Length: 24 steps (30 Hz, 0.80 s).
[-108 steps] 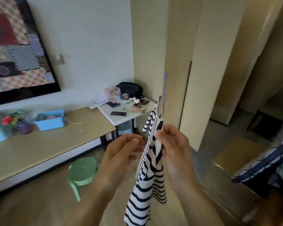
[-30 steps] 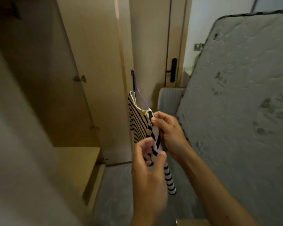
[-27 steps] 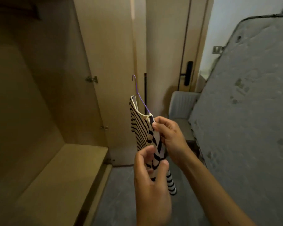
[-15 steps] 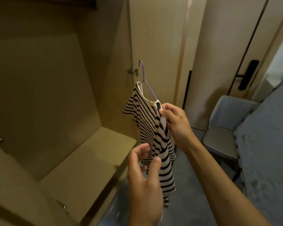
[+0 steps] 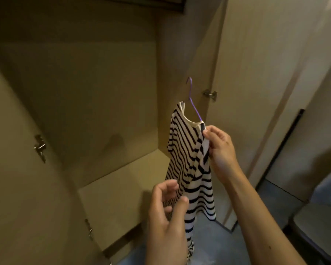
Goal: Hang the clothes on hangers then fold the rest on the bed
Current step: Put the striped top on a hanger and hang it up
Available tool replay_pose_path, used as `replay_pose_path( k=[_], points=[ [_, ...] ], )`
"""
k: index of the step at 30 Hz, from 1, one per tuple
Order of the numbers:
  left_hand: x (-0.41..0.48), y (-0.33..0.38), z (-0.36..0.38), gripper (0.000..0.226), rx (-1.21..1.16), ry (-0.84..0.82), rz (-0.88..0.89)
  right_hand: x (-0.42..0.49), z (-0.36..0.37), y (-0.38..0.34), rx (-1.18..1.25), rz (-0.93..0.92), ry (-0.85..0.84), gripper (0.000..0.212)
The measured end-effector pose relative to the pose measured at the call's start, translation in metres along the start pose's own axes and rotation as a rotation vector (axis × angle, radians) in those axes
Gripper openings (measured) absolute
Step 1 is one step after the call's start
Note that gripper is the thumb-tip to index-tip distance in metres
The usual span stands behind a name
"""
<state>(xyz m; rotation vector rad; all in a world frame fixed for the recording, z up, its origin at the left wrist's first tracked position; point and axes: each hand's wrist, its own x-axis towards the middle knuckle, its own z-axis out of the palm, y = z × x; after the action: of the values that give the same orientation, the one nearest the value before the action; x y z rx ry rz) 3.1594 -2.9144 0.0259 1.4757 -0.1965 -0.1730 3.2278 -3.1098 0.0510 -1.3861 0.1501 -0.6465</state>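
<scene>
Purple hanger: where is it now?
Head view, right of centre: the purple hanger carries the striped shirt, pinched by the right hand, its hook left of the wardrobe hinge.

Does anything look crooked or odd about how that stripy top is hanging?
Yes: the striped shirt sits askew on the purple hanger, which tilts steeply with its hook on nothing. The right hand pinches one shoulder, so the fabric hangs bunched.

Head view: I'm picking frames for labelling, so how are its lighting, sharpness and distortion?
Head view: dim, warm light, with the wardrobe interior darkest toward the top; the left hand is soft with motion blur, while the right hand, striped shirt and purple hanger read fairly clearly; wide-angle distortion tilts the wardrobe door edges; no glare.
</scene>
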Motion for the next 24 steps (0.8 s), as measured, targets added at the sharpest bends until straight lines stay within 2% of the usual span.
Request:
replay_pose_path(
  k=[4,9,13,19,24],
  points=[
    [0.057,-0.008,0.046,0.011,-0.065,0.136,0.025,0.052,-0.019,0.014,0.074,0.043,-0.115,0.017],
    [0.129,0.01,0.11,0.013,-0.048,0.264,0.1,0.116,-0.053,0.009,0.095,0.085,-0.227,0.019],
    [0.182,0.033,0.151,0.012,-0.004,0.268,0.154,0.174,-0.073,-0.013,0.166,0.093,-0.294,0.016],
    [0.257,0.053,0.175,0.011,0.055,0.223,0.21,0.253,-0.07,-0.035,0.167,0.005,-0.355,0.023],
    [0.337,0.078,0.172,0.01,0.053,0.147,0.286,0.326,-0.049,-0.051,0.155,-0.077,-0.32,0.021]
  ],
)
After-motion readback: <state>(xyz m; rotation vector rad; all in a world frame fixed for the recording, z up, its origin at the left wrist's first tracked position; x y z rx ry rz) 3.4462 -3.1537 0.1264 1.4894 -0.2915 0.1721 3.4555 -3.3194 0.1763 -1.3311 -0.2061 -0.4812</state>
